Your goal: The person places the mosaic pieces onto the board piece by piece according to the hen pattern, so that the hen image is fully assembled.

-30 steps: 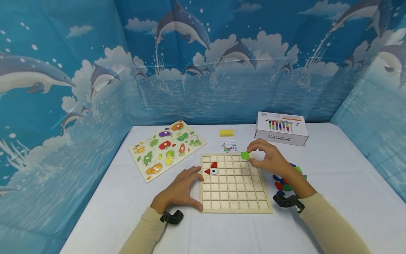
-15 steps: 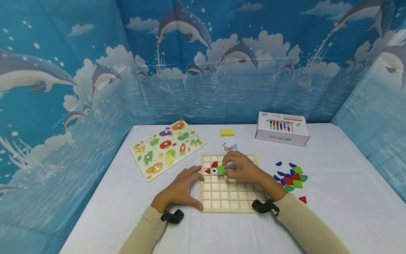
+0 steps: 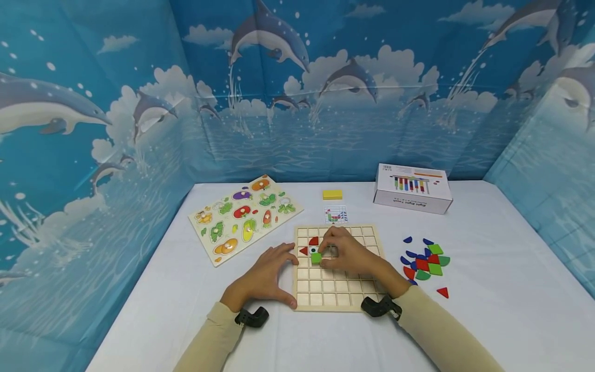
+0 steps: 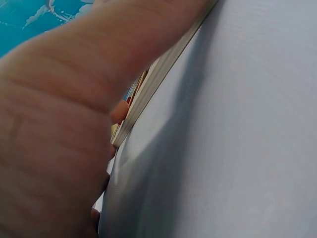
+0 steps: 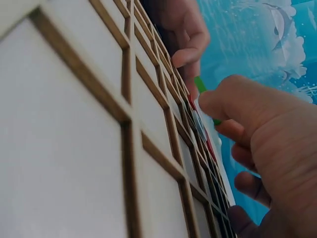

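A wooden grid board (image 3: 341, 299) lies in the middle of the white table. My right hand (image 3: 349, 254) pinches a green square tile (image 3: 316, 258) between thumb and fingers, close over the board's left part, just below a white round tile with a dark dot (image 3: 313, 250). The right wrist view shows that tile (image 5: 200, 85) edge-on, tilted above the grid. A red triangle (image 3: 304, 251) and a red quarter circle (image 3: 313, 241) sit in nearby cells. Along the board's left edge, my left hand (image 3: 265, 276) rests with thumb and fingers spread, touching the rim.
Right of the board lie loose red, green and blue tiles (image 3: 422, 264), with one red triangle (image 3: 443, 292) apart. Beyond the board are a printed pattern card (image 3: 335, 214), a yellow block (image 3: 332, 195) and a white box (image 3: 412, 188). A vegetable puzzle board (image 3: 244, 219) lies at the left.
My right hand has carried the green tile from the board's far right corner to the left, past the white round tile's right side, then slightly nearer me. My left hand has stayed in place.
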The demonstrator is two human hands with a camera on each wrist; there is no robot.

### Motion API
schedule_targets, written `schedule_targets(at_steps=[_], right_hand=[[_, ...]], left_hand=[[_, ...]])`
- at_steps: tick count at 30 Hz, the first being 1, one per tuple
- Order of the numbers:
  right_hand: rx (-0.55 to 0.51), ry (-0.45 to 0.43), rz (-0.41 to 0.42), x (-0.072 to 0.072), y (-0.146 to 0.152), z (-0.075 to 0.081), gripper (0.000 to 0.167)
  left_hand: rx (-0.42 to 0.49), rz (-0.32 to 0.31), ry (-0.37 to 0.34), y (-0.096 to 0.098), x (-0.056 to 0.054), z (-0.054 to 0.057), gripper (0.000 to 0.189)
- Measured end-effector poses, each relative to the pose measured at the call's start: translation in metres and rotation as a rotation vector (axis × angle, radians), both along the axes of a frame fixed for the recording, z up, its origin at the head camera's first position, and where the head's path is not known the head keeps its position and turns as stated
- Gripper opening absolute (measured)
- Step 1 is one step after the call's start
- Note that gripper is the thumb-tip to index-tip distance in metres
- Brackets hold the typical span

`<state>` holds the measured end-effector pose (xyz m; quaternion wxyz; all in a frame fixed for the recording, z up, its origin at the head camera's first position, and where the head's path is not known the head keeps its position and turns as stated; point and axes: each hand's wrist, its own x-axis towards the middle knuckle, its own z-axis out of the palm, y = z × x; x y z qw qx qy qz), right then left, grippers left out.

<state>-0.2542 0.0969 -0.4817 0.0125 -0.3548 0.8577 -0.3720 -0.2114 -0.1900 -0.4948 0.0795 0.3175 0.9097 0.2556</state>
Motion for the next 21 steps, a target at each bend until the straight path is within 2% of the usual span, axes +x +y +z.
schedule_targets(at_steps=[21], right_hand=[[0.078,-0.003,-0.026,0.0021,-0.0040,-0.0058,0.019]], left_hand=[[-0.006,-0.001,-0.002,0.0003,-0.0009,0.0000,0.090]])
